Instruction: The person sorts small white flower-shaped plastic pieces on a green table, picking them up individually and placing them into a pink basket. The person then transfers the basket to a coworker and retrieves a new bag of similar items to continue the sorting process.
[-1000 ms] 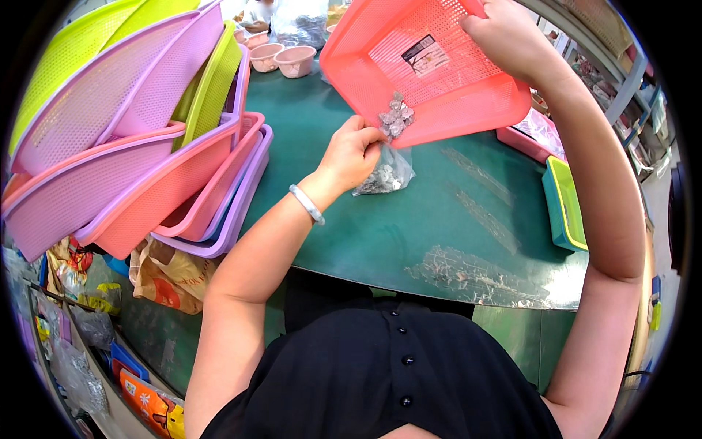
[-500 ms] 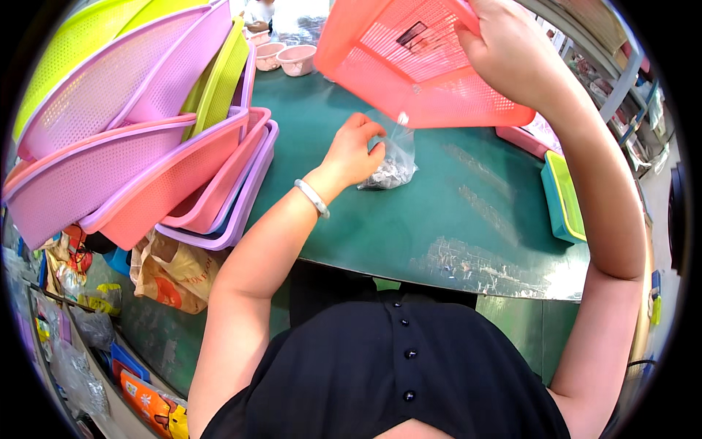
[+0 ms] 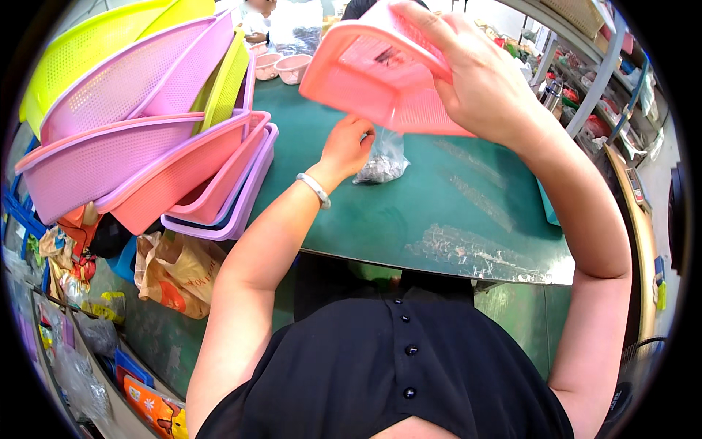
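My right hand [image 3: 482, 80] grips the rim of a coral-pink plastic basket [image 3: 431, 110] with perforated sides. The basket is tilted in the air above the table, one low corner over a small clear plastic bag [image 3: 382, 167]. Greyish-white small pieces lie in the bottom of the bag, which rests on the green table. My left hand [image 3: 346, 148], with a pale bangle at the wrist, has its fingers curled at the bag's upper left edge, pinching it. The basket partly hides the bag's mouth.
Nested purple, pink and lime baskets [image 3: 161, 124] are stacked high at the left. Two small pink bowls [image 3: 293, 69] stand at the far side of the green table [image 3: 351, 227]. A paper bag [image 3: 175, 271] is below left; loaded shelves [image 3: 592, 95] stand at the right.
My right hand has tipped the coral-pink basket further and moved it slightly left. My left hand stays by the plastic bag, its fingers drawn closer together. The view has shifted a little.
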A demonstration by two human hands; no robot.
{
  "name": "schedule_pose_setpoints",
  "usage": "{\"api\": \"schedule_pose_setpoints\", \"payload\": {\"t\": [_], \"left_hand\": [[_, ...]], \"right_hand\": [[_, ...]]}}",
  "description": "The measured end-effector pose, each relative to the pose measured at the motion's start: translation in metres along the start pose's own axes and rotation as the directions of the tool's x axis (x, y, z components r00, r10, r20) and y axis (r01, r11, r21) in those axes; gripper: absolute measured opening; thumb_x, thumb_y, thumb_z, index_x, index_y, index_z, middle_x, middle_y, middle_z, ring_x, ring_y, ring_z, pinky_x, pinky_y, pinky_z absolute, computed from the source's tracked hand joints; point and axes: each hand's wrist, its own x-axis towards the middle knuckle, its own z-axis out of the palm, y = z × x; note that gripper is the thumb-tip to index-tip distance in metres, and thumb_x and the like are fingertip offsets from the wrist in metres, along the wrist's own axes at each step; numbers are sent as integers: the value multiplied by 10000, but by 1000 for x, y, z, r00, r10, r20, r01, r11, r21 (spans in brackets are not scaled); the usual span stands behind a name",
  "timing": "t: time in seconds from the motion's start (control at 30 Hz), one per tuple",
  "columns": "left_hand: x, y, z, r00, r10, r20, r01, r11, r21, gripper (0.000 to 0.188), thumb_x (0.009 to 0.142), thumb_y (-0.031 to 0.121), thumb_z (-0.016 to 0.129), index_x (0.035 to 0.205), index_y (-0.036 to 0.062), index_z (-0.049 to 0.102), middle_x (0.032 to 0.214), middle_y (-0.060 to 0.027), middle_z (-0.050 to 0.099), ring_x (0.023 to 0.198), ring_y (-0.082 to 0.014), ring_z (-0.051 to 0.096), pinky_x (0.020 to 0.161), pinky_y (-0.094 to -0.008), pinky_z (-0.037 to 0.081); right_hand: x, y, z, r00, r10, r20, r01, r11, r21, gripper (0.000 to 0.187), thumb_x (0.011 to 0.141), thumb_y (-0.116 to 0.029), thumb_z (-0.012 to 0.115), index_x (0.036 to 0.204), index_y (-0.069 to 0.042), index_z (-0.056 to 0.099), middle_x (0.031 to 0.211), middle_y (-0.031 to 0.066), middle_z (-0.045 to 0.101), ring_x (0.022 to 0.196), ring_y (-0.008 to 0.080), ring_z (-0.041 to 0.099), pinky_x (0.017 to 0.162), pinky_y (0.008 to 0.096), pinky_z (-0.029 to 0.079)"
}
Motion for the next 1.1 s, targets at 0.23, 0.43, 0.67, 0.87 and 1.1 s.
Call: {"api": "schedule_pose_setpoints", "payload": {"t": [0.23, 0.43, 0.67, 0.87, 1.1], "left_hand": [[-5, 4, 8, 989, -129, -71, 128, 992, -18, 49, 770, 21, 558, 819, 19, 554, 768, -97, 537, 698, -244, 532, 635, -311, 431], [-29, 25, -5, 947, -260, -187, 236, 962, -138, 22, 844, 6, 522, 834, 3, 542, 733, -17, 534, 681, -86, 484, 637, -227, 415], [-73, 86, -58, 873, -412, -259, 313, 883, -350, 58, 877, -6, 467, 869, -4, 524, 854, -46, 564, 834, -112, 528, 795, -242, 416], [-135, 132, -116, 810, -497, -312, 405, 858, -315, 71, 869, -23, 461, 865, -6, 530, 873, -74, 551, 835, -148, 537, 791, -272, 427], [-195, 185, -183, 631, -647, -429, 520, 762, -385, 60, 862, -34, 464, 870, -6, 516, 920, -93, 543, 853, -143, 542, 771, -258, 433]], "right_hand": [[-15, 127, 22, 923, 249, -292, -167, 946, 280, 516, 785, -104, 497, 1284, -34, 384, 1073, 117, 582, 931, 223, 556, 813, 318, 430], [-150, 230, 116, 454, 777, 436, -451, -222, 864, 381, 786, -11, 483, 1165, 17, 462, 1058, 131, 566, 945, 242, 566, 849, 370, 454], [-246, 257, 234, 432, 682, 590, -622, -249, 743, 428, 797, -63, 553, 1196, 35, 435, 1084, 135, 564, 954, 221, 566, 833, 335, 452], [-148, 184, 164, 921, 367, -134, -286, 868, 406, 453, 851, -59, 527, 1277, 19, 395, 1263, 164, 454, 1143, 252, 442, 934, 323, 342], [-27, -79, 160, 398, -810, 431, -58, 447, 893, 783, 672, -229, 743, 1303, -13, 333, 1231, 234, 439, 1059, 357, 511, 857, 369, 455]]}}
